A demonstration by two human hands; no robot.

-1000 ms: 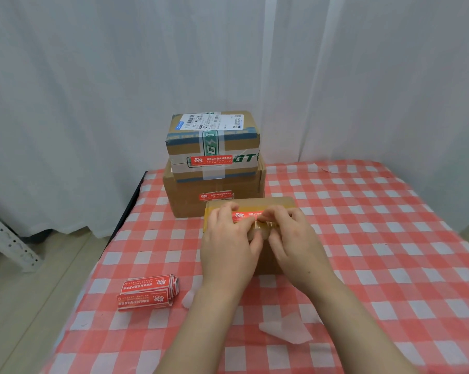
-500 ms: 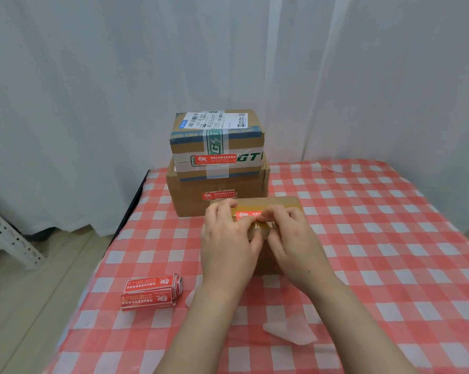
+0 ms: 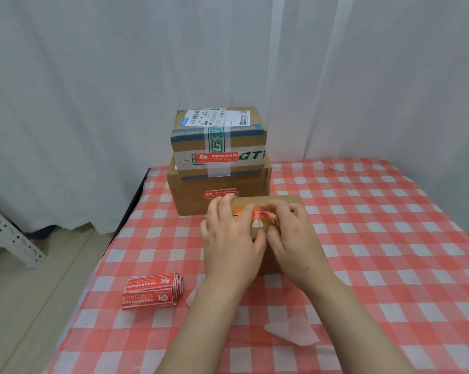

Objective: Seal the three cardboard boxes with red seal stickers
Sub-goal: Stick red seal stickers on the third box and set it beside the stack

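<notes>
A small cardboard box [image 3: 287, 201] lies on the checked tablecloth [image 3: 376, 238] in front of me. A red seal sticker [image 3: 260, 214] runs across its top. My left hand [image 3: 228, 238] and my right hand [image 3: 292, 238] rest on the box, fingertips pressing the sticker from either side. Most of the box is hidden under them. Behind it stand two stacked boxes: the taped top box [image 3: 244, 139] carries a red sticker [image 3: 217, 157], and the larger bottom box [image 3: 190, 195] has its own red sticker [image 3: 220, 193] on the front.
A roll of red seal stickers [image 3: 151, 291] lies near the table's left edge. Pieces of white backing paper [image 3: 292, 332] lie on the cloth near my forearms. White curtains hang behind. A metal rack leg [image 3: 9, 238] stands on the floor at left.
My fingertips have slid slightly apart along the sticker, so more of its red strip shows between my hands. The boxes have not moved.
</notes>
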